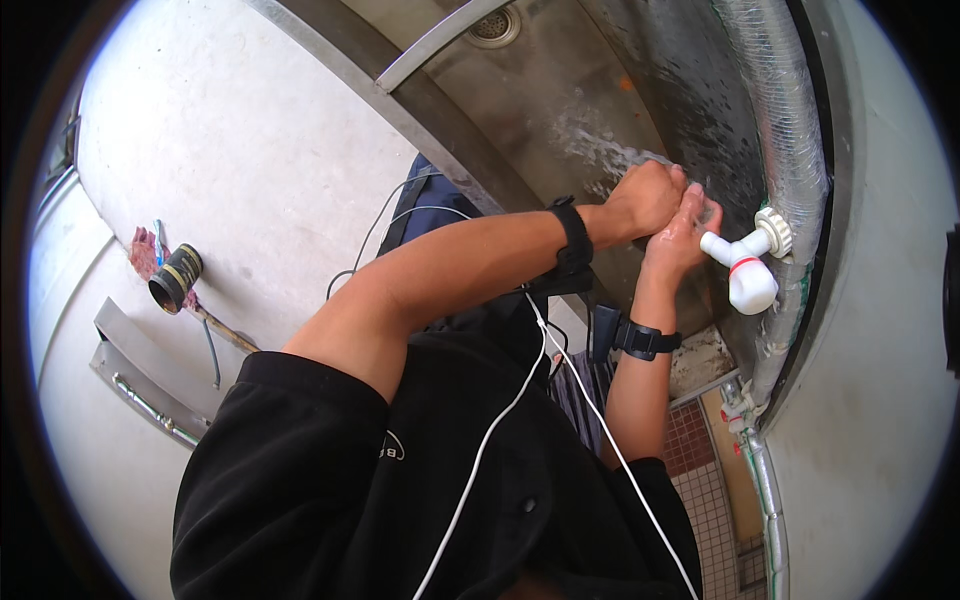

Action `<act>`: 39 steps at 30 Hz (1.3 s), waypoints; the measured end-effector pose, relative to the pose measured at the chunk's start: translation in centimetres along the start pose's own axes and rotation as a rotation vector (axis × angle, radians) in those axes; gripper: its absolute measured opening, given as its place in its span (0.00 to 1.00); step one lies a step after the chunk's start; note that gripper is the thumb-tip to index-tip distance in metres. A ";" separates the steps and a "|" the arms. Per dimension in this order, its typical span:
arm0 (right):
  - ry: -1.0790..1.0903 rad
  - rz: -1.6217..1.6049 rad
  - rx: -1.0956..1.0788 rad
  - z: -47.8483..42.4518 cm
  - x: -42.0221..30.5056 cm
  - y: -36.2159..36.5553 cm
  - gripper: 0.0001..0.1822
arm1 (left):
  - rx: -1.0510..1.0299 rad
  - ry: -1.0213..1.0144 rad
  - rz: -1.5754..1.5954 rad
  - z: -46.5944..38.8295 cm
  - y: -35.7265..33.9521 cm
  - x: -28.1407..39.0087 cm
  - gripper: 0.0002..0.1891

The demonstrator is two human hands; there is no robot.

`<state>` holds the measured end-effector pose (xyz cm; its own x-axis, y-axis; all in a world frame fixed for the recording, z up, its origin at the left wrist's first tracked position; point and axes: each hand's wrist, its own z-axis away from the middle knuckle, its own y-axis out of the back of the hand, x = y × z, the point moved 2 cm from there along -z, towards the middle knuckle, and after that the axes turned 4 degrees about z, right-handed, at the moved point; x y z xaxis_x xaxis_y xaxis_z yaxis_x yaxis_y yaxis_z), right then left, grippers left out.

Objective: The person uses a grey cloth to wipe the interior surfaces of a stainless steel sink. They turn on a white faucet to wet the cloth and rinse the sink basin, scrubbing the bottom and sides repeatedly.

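My left hand (pixel 654 196) is curled, knuckles up, against my right hand (pixel 681 229) over a metal sink trough (pixel 517 112). The left fingertips are hidden, so I cannot tell whether that hand holds anything. Wet and partly cupped, my right hand has its fingers apart, with no object seen in it. Just right of it is the spout of a white plastic tap (pixel 752 286) with a red ring. Water (pixel 600 146) sprays from around my hands into the trough. Both wrists wear black straps.
A foil-wrapped pipe (pixel 784 112) runs along the wall behind the tap. The trough has a drain (pixel 495 26) and a curved metal bar (pixel 442 41). White cables (pixel 487 442) hang over my black shirt. At the left are a dark can (pixel 176 277) and a stick (pixel 229 330).
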<state>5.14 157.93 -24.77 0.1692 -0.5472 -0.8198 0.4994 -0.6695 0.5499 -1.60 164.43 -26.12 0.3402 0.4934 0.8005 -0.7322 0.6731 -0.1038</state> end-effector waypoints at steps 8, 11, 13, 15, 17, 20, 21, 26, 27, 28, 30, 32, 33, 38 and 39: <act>-0.106 0.008 -0.204 -1.6 3.1 0.4 0.13 | 0.113 0.078 0.023 0.0 0.2 -1.6 0.23; -0.192 -0.215 -0.207 -1.3 3.1 0.2 0.13 | 0.165 -0.018 0.051 0.2 0.4 -1.7 0.20; -0.325 -0.482 -0.186 -0.5 2.1 0.2 0.16 | 0.200 -0.131 0.032 0.7 0.5 -1.5 0.16; -0.506 -0.658 -0.251 -0.1 2.9 0.9 0.28 | 0.207 -0.260 0.033 0.9 0.4 -1.5 0.13; -0.723 -0.840 -0.263 1.1 0.4 1.1 0.34 | 0.194 -0.369 0.052 1.2 0.3 -1.2 0.13; -0.800 -0.909 -0.325 1.1 0.8 1.7 0.35 | 0.148 -0.466 0.102 1.9 0.7 -0.8 0.15; -0.827 -0.952 -0.351 1.1 0.9 1.8 0.32 | 0.125 -0.482 0.108 2.0 0.8 -1.0 0.17; -0.693 -0.792 -0.232 1.2 1.3 2.0 0.25 | 0.114 -0.460 0.178 2.2 2.0 -2.0 0.21; -0.653 -0.779 -0.222 1.2 1.4 2.1 0.25 | 0.105 -0.438 0.180 2.2 2.4 -2.1 0.21; -0.600 -0.766 -0.207 1.2 1.2 2.3 0.25 | 0.095 -0.416 0.183 2.2 2.6 -2.2 0.20; -0.448 -0.768 -0.248 0.9 1.7 2.7 0.25 | 0.077 -0.262 0.158 1.9 2.6 -2.6 0.21; -0.276 -0.728 -0.255 0.5 2.6 2.9 0.25 | 0.025 -0.050 0.247 1.7 2.3 -3.1 0.25; -0.237 -0.693 -0.286 0.7 1.8 2.7 0.25 | -0.014 0.059 0.336 1.2 2.0 -3.6 0.25; -0.141 -0.573 -0.387 1.6 -0.6 1.8 0.23 | -0.161 0.439 0.640 0.8 2.2 -2.9 0.25; -0.161 -0.597 -0.420 1.4 -0.3 2.0 0.23 | -0.173 0.460 0.661 0.9 2.3 -2.7 0.25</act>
<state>4.86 156.02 -23.24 -0.3429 -0.2388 -0.9085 0.7552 -0.6452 -0.1154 -4.74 164.13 -28.03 0.1059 0.9687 0.2247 -0.7777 0.2215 -0.5884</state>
